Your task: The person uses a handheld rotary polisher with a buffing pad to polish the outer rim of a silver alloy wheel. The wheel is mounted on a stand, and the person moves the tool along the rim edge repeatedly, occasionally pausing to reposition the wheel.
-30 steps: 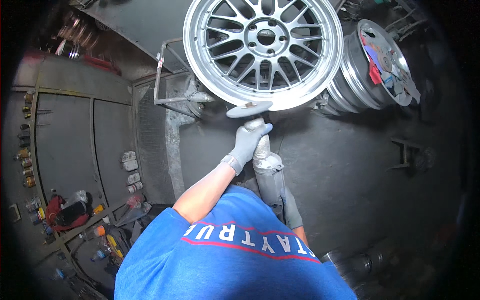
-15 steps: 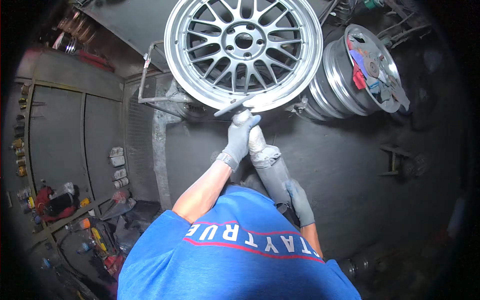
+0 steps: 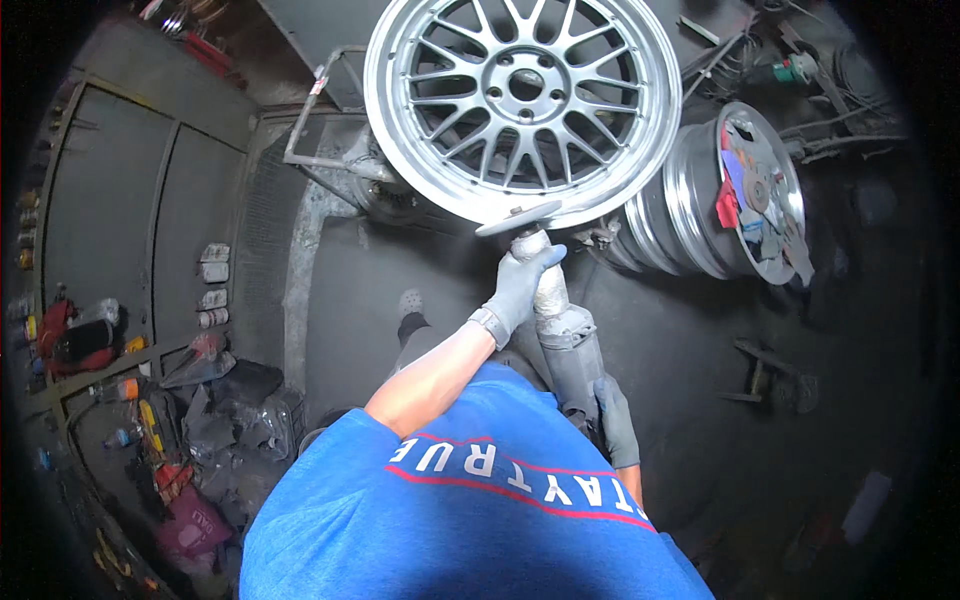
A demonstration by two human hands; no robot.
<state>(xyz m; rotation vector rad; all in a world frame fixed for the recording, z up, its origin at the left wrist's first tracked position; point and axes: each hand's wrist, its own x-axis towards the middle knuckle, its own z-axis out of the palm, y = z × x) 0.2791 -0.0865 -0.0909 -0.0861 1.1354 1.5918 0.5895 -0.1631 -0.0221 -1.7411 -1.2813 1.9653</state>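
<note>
A silver multi-spoke wheel rim (image 3: 525,190) stands face-up at the top of the view, its lower lip toward me. Against or very near that lip is the thin grey disc (image 3: 518,218) of an angle grinder (image 3: 570,350), whose front end is wrapped in whitish material. My left hand (image 3: 522,285), in a grey glove, is closed round the wrapped neck just behind the disc. Farther back, my gloved right hand (image 3: 615,420) grips the grey body from its right side; part of its fingers is hidden. Whether disc and lip touch, I cannot tell.
Right of the rim, a wheel barrel (image 3: 690,215) lies on its side with abrasive pieces and cloths (image 3: 755,195) on its end. A bent metal tube frame (image 3: 300,125) stands left. Bottles (image 3: 214,270) and bags (image 3: 240,420) line the left side. My foot (image 3: 410,300) shows on the floor.
The whole view has shifted, so rim and grinder appear farther right. The disc is tilted less steeply and sits slightly farther right along the lip. My foot has come into view. Both hands keep their grip.
</note>
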